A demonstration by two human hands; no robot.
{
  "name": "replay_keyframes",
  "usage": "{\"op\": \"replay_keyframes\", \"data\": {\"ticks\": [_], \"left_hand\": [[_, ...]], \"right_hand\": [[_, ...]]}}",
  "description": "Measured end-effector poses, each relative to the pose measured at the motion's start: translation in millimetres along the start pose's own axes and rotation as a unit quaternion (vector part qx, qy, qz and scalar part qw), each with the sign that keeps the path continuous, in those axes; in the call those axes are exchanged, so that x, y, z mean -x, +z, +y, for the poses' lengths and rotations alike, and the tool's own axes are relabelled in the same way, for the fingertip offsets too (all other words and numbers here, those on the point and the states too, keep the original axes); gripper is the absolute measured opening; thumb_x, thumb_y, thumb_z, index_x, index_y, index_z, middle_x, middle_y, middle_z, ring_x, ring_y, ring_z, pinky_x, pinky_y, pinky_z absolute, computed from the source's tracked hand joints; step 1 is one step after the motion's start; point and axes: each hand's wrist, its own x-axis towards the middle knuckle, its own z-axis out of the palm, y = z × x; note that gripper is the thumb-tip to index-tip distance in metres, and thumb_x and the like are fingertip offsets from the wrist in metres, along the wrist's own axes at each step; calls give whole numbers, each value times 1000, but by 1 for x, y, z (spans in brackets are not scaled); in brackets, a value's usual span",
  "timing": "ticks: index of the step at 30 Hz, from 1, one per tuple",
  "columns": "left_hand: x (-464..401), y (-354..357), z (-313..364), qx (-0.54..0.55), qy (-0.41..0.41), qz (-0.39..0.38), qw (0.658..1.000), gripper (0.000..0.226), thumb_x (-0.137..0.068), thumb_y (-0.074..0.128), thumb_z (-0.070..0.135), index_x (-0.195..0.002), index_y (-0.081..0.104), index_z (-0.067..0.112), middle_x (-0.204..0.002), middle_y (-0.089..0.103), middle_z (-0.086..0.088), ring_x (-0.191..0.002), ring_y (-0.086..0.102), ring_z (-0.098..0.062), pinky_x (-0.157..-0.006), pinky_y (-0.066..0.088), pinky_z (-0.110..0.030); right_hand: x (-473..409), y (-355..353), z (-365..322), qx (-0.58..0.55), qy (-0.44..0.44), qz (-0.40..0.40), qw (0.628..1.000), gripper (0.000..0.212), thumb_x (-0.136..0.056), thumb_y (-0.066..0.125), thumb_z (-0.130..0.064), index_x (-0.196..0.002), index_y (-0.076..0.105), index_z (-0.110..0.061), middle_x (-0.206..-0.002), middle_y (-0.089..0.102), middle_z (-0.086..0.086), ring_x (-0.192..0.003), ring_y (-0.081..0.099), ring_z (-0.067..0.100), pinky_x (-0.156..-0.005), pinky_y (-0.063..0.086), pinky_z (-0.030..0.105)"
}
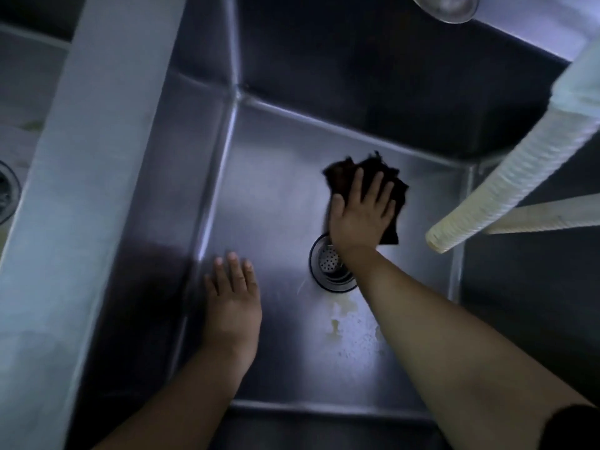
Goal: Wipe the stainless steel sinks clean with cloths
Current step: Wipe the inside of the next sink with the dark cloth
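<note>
While our right hand presses the dark cloth flat-fingered beyond the drain, our left hand, open and empty, braces on the sink floor.

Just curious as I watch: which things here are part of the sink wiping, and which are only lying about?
In use: dark cloth under the right hand; sink; left hand flat on its floor.
Lying about: ribbed hose; drain strainer; neighbouring sink.

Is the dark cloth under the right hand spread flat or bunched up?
Spread flat: the dark cloth lies on the sink floor under the right hand, corners showing past straight fingers.
</note>
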Motion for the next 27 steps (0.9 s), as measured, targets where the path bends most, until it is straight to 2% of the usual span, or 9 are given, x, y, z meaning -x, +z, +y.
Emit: {"op": "replay_keyframes", "data": {"ticks": [3,6,9,14,15,17,19,23,27], "left_hand": [[5,2,-3,-42,9,7,999,73,-64,17,12,-122,58,-3,-126,53,-32,-113,54,-49,-88,50,-55],[4,-1,-2,-62,-5,13,998,78,-61,11,12,-119,62,0,-123,57,-29,-110,58,-46,-86,52,-53],[6,2,-1,-97,-17,3,995,78,-76,-4,-2,-128,54,5,-128,54,-27,-115,55,-44,-92,50,-51],[6,-3,-3,-97,-7,-35,995,79,-58,14,15,-117,63,-4,-121,58,-31,-108,58,-47,-84,53,-52],[7,-7,-4,-92,-4,-51,994,75,-63,18,16,-124,56,-6,-127,51,-34,-114,53,-50,-89,50,-54],[-1,-2,-4,-66,-2,-23,998,75,-82,42,25,-143,17,-11,-145,15,-41,-133,21,-56,-107,28,-59],[-4,8,-6,-59,-2,-67,996,113,-79,66,39,-142,-14,-9,-147,-13,-39,-136,-4,-56,-112,9,-59],[-5,13,-4,-67,-2,-65,996,126,-71,73,46,-142,-18,-7,-148,-18,-35,-138,-7,-54,-113,8,-57],[-5,14,-4,-75,-5,-59,995,126,-71,72,48,-143,-17,-6,-149,-18,-33,-139,-6,-51,-113,10,-55]], "right_hand": [[-7,5,-49,2,-49,-4,999,66,-93,35,-48,-151,17,-23,-158,11,15,-145,6,36,-115,2,50],[-11,8,-96,5,-128,-18,992,65,-93,31,-50,-151,15,-26,-159,8,13,-145,1,35,-116,0,50],[-22,9,-132,12,-232,-33,972,64,-93,24,-51,-151,12,-27,-159,6,11,-146,-1,33,-116,-1,49],[-61,1,-126,47,-350,-29,935,63,-94,23,-53,-151,14,-29,-160,10,4,-147,3,25,-118,3,43],[-65,-1,-115,52,-362,-28,930,63,-93,24,-53,-151,15,-29,-160,10,3,-147,4,23,-118,4,42],[-69,-4,-87,50,-362,-20,931,63,-93,28,-53,-150,19,-29,-159,13,3,-147,7,23,-118,7,42],[-71,-8,-50,48,-348,-12,936,62,-93,32,-50,-149,24,-27,-158,18,5,-146,12,25,-117,11,43],[-79,-23,42,66,-301,-22,951,65,-91,28,-50,-149,26,-20,-156,20,12,-144,16,33,-115,15,47],[-79,-36,123,82,-182,-27,980,76,-85,19,-52,-149,25,-11,-155,20,19,-143,15,39,-115,10,47]]}}
